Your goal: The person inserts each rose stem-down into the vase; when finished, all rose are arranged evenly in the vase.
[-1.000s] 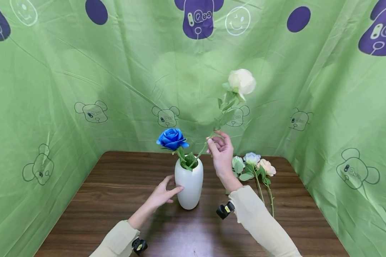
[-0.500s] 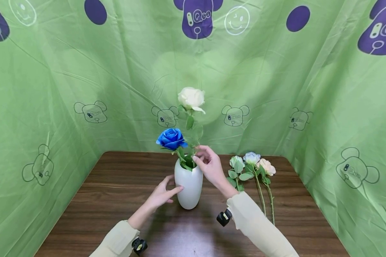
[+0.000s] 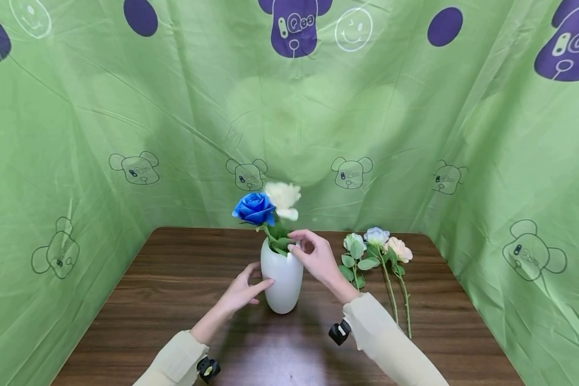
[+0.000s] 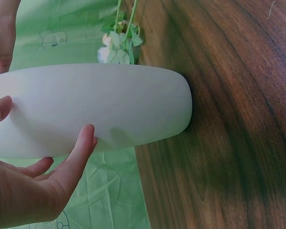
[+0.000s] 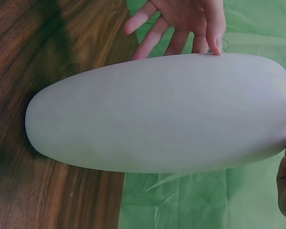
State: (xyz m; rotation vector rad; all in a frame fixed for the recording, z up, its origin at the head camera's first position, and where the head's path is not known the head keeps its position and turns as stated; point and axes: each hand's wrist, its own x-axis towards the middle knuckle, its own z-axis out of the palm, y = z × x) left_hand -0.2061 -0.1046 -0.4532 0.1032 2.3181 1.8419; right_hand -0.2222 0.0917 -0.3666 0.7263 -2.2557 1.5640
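Observation:
A white vase (image 3: 282,281) stands upright on the table. My left hand (image 3: 241,289) rests against its left side, thumb on the front, the other fingers partly hidden behind it. In the right wrist view, several of that hand's fingers (image 5: 155,36) are straight and spread. A blue rose (image 3: 253,208) leans out of the vase to the left. Beside it, a blurred white rose (image 3: 283,197) has its stem inside the vase. My right hand (image 3: 318,260) is at the right of the vase's mouth, thumb and index finger apart near the leaves (image 3: 281,244).
Right of the vase lie a pale green-white rose (image 3: 354,243), a pale blue rose (image 3: 376,236) and a peach rose (image 3: 398,250), stems toward me. A green printed cloth (image 3: 289,107) surrounds the wooden table (image 3: 183,268) at the back and sides.
My right hand has brought the white rose left and down to the vase. The bloom has since dropped beside the blue one while the hand stays near the rim. The left hand keeps still.

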